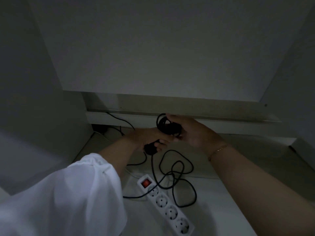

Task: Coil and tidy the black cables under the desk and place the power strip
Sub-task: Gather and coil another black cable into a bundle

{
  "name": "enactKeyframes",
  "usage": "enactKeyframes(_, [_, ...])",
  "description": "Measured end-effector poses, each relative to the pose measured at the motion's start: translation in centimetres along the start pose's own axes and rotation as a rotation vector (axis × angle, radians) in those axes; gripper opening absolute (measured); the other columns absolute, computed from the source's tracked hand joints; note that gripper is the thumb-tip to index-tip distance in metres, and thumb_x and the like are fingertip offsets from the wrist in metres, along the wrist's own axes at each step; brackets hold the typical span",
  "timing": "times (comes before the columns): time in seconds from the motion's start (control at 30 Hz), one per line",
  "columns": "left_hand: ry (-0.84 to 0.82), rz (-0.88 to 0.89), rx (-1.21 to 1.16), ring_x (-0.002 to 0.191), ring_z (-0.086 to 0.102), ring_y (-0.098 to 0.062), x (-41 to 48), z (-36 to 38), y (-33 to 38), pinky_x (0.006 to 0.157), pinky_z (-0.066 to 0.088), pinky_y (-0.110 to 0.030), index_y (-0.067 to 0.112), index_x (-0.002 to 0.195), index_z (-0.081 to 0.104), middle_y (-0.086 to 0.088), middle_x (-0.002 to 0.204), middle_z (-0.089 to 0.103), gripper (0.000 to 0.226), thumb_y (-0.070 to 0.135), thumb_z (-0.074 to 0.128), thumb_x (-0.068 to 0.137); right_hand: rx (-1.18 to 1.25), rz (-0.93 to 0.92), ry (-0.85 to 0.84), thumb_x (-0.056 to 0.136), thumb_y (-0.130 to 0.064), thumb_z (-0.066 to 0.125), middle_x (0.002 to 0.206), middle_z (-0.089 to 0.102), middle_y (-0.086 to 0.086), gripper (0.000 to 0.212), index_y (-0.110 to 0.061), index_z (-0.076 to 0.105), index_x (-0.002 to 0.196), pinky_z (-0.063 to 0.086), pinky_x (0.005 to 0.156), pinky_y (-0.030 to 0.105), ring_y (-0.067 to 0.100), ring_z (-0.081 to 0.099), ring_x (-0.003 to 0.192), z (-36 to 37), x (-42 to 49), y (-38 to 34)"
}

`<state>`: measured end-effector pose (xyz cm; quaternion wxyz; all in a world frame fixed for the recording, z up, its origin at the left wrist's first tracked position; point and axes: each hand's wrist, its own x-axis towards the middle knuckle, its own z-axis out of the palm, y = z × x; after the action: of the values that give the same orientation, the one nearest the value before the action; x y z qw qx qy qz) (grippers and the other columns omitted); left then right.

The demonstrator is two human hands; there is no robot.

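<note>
My right hand (190,132) is raised with its palm turned toward me, and its fingers curl round a small coil of black cable (163,124), gripping it at the far side. My left hand (146,137) sits just beside it and a little lower, with the fingertips of the two hands close together. Its fingers close on a black plug (150,148). Both forearms reach forward and meet in the middle. The left one comes out of a loose white sleeve (68,193), and the right wrist wears a thin gold bracelet (218,150).

From the plug, the loose black cable (179,174) drops to the pale floor (230,210) and lies there in several overlapping loops. One strand crosses the switch end of the white power strip (167,205), which lies flat on the floor near me, its red switch (145,183) toward my hands. Another thin black cable (121,119) runs along the baseboard at the back left.
</note>
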<state>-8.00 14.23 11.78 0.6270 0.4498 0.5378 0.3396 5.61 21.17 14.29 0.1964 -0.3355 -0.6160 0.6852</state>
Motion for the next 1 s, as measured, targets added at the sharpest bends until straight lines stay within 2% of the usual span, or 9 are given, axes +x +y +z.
enactKeyframes(0.17, [0.023, -0.032, 0.044, 0.038, 0.033, -0.004, 0.6, 0.6, -0.8, 0.047, 0.034, -0.017, 0.023, 0.056, 0.052, 0.008, 0.046, 0.039, 0.035, 0.010, 0.064, 0.087, -0.101, -0.094, 0.072, 0.090, -0.026, 0.059, 0.100, 0.065, 0.006, 0.030, -0.005, 0.064, 0.111, 0.047, 0.093, 0.038, 0.021, 0.060, 0.096, 0.6, -0.2, 0.1])
enactKeyframes(0.3, [0.064, -0.041, 0.149, 0.042, 0.038, -0.006, 1.2, 0.4, -1.1, 0.055, 0.038, -0.019, 0.022, 0.054, 0.047, 0.008, 0.048, 0.043, 0.038, 0.020, 0.071, 0.082, -0.141, -0.096, 0.101, 0.088, -0.021, 0.063, 0.086, 0.064, 0.007, 0.013, -0.008, 0.066, 0.087, 0.048, 0.077, 0.027, 0.018, 0.059, 0.081, 0.6, 0.0, -0.3])
enactKeyframes(0.47, [0.079, -0.015, 0.170, 0.046, 0.050, -0.005, 1.7, 0.6, -1.0, 0.055, 0.048, -0.018, 0.020, 0.053, 0.051, 0.007, 0.048, 0.049, 0.036, 0.016, 0.070, 0.083, 0.160, -0.053, 0.120, 0.089, -0.017, 0.061, 0.058, 0.049, -0.001, 0.026, -0.014, 0.057, 0.064, 0.045, 0.059, 0.021, 0.012, 0.048, 0.057, 0.4, 0.1, 0.3])
enactKeyframes(0.57, [0.096, -0.018, 0.193, 0.050, 0.055, -0.006, 1.8, 1.0, -1.0, 0.062, 0.050, -0.021, 0.017, 0.060, 0.054, 0.008, 0.047, 0.053, 0.028, 0.019, 0.069, 0.084, 0.249, -0.026, 0.189, 0.088, -0.013, 0.062, 0.044, 0.049, -0.004, 0.023, -0.012, 0.053, 0.066, 0.044, 0.046, 0.015, 0.011, 0.049, 0.045, 0.5, 0.2, 0.2])
enactKeyframes(0.63, [0.107, -0.018, 0.214, 0.048, 0.055, -0.006, 1.7, 1.3, -0.9, 0.059, 0.050, -0.021, 0.014, 0.063, 0.054, 0.007, 0.045, 0.053, 0.027, 0.020, 0.068, 0.085, 0.317, -0.006, 0.241, 0.088, -0.010, 0.061, 0.038, 0.051, -0.005, 0.022, -0.012, 0.052, 0.068, 0.043, 0.040, 0.012, 0.012, 0.051, 0.044, 0.6, 0.2, 0.1])
enactKeyframes(0.73, [0.126, 0.043, 0.285, 0.040, 0.048, -0.008, 1.3, 1.6, -0.1, 0.049, 0.044, -0.019, 0.012, 0.062, 0.049, 0.004, 0.044, 0.047, 0.031, 0.023, 0.066, 0.085, 0.351, 0.000, 0.307, 0.088, -0.010, 0.062, 0.056, 0.055, 0.002, 0.019, -0.012, 0.052, 0.072, 0.046, 0.049, 0.020, 0.015, 0.050, 0.058, 0.9, 0.2, -0.1])
enactKeyframes(0.8, [0.189, 0.118, 0.222, 0.036, 0.039, -0.010, 1.3, 1.5, 0.1, 0.046, 0.038, -0.021, 0.015, 0.055, 0.048, 0.002, 0.043, 0.041, 0.036, 0.018, 0.064, 0.087, 0.314, -0.044, 0.326, 0.086, -0.013, 0.065, 0.076, 0.055, 0.004, 0.014, -0.011, 0.051, 0.088, 0.047, 0.058, 0.025, 0.015, 0.052, 0.067, 1.4, 0.1, -0.7])
enactKeyframes(0.93, [0.364, 0.260, 0.035, 0.034, 0.029, -0.011, 1.6, 1.2, -0.1, 0.043, 0.029, -0.024, 0.015, 0.060, 0.049, 0.004, 0.040, 0.035, 0.031, 0.014, 0.061, 0.089, 0.240, -0.069, 0.253, 0.083, -0.020, 0.069, 0.118, 0.057, 0.011, 0.042, -0.009, 0.049, 0.119, 0.051, 0.080, 0.036, 0.024, 0.059, 0.096, 2.0, 0.7, -1.8])
enactKeyframes(1.0, [0.493, 0.313, -0.086, 0.034, 0.030, -0.010, 1.7, 0.6, -0.1, 0.040, 0.029, -0.020, 0.013, 0.066, 0.052, 0.006, 0.038, 0.035, 0.026, 0.010, 0.057, 0.091, 0.165, -0.002, 0.139, 0.082, -0.024, 0.070, 0.126, 0.055, 0.012, 0.056, -0.011, 0.045, 0.131, 0.050, 0.080, 0.034, 0.025, 0.058, 0.102, 2.4, 0.7, -1.4])
